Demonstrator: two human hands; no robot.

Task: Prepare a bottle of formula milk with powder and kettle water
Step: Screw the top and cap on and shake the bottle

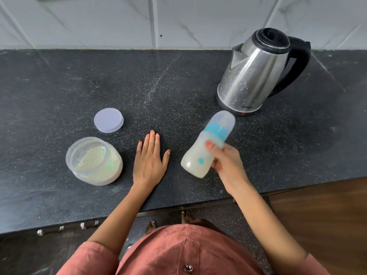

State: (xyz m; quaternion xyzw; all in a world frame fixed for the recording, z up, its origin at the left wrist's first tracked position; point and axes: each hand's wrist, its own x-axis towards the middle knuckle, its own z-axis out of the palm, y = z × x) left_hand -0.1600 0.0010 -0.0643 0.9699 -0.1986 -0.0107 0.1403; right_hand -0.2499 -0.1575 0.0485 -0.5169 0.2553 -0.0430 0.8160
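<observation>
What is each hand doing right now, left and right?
Left hand: open, flat on the black speckled stone counter, holding nothing.
Right hand: closed around the capped translucent baby bottle of milky liquid, tilted.

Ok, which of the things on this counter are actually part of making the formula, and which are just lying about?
Part of the job:
- bottle, capped and milky, held tilted in the right hand
- powder jar, open
- jar lid, lying off beside it
- kettle

Just there:
- left hand, flat on the counter
- nothing else loose
</observation>
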